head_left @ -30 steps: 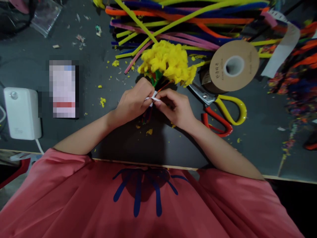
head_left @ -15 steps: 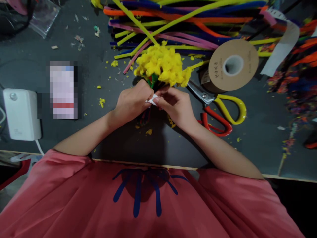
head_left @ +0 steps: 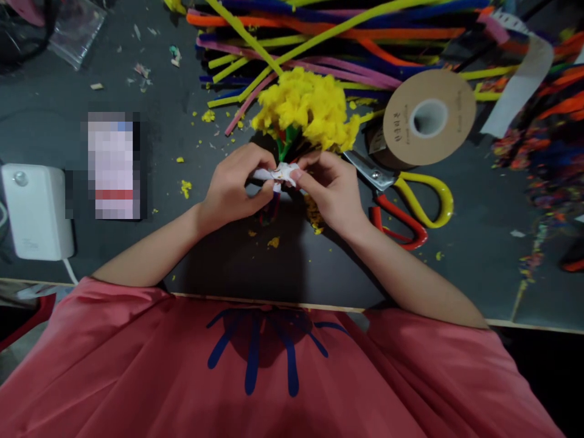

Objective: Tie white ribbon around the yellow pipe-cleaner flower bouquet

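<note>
A bunch of fluffy yellow pipe-cleaner flowers with green stems lies in front of me, blooms pointing away. Across its stems runs a crumpled white ribbon, looped or knotted; which of the two I cannot tell. My right hand pinches the ribbon between thumb and fingers from the right. On the other side my left hand curls about the ribbon's left stretch, its thumb and forefinger a little apart around it. Its other fingers are hidden. Dark stem ends show below the hands.
Scissors with yellow and red handles lie right of my right hand, beside a ribbon spool. Pipe cleaners are heaped at the back. On the left are a phone and a white power bank with a cable.
My left hand has turned and loosened, its thumb and forefinger parting, so more white ribbon shows between the hands. The yellow flowers have shifted slightly right and away from me.
</note>
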Tool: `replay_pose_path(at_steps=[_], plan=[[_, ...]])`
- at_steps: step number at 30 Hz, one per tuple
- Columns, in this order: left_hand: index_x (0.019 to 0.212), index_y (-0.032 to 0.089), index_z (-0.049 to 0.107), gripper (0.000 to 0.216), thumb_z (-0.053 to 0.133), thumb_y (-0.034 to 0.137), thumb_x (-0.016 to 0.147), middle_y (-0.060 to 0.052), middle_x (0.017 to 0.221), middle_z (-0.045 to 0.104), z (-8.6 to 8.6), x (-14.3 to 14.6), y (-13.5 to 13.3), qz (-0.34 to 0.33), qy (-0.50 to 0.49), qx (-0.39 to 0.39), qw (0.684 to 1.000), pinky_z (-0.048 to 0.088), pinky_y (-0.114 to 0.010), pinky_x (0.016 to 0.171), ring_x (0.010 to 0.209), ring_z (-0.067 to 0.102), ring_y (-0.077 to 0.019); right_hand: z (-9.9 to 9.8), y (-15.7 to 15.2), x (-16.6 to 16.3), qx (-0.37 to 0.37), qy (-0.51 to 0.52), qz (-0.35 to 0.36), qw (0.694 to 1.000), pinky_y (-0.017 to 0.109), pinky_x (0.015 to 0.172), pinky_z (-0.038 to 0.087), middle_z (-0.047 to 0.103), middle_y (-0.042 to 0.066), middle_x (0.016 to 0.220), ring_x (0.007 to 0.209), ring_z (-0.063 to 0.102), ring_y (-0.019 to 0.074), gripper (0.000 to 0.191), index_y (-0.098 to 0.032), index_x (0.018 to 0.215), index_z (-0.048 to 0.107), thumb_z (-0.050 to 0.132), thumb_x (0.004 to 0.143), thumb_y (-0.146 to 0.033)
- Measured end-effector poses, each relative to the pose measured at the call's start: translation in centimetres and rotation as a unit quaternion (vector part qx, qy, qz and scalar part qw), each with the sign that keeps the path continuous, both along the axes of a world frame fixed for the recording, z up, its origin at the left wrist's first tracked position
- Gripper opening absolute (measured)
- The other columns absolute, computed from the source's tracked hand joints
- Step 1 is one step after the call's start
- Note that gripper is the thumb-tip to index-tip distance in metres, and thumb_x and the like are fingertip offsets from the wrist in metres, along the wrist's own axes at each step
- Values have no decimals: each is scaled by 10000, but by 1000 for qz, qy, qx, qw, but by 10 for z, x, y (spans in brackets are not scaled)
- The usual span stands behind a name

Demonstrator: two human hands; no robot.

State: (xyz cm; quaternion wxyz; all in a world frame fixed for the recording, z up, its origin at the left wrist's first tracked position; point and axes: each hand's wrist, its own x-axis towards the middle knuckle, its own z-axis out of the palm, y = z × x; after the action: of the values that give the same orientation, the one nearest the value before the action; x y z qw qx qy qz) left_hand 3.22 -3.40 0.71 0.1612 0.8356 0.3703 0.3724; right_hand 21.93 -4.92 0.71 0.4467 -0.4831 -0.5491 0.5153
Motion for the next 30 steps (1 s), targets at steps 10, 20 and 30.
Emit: replay_pose_path(at_steps=[10, 20, 30], plan=[[924, 236, 572, 96, 558, 156, 872, 65, 798, 698, -7, 0, -3, -49, 47, 174, 982, 390, -250, 624, 636, 584, -85, -17, 3, 4, 28, 5, -45, 999, 272, 561, 478, 590, -27, 699, 598, 566, 87, 322, -227, 790, 510, 677, 805, -502], [1063, 188, 611, 207, 557, 271, 882, -25, 870, 666, -5, 3, -4, 35, -16, -95, 995, 492, -239, 694, 703, 600, -92, -19, 4, 5, 50, -24, -30, 998, 275, 583, 513, 632, -4, 789, 646, 591, 96, 318, -232, 843, 557, 651, 813, -534], [914, 185, 703, 117, 592, 219, 892, -10, 824, 712, -7, 5, 1, 23, -42, -25, 999, 503, -222, 731, 793, 657, -97, -2, 2, 6, 120, -84, -12, 989, 302, 727, 518, 725, 6, 854, 784, 652, 135, 124, -225, 852, 707, 639, 861, -327]])
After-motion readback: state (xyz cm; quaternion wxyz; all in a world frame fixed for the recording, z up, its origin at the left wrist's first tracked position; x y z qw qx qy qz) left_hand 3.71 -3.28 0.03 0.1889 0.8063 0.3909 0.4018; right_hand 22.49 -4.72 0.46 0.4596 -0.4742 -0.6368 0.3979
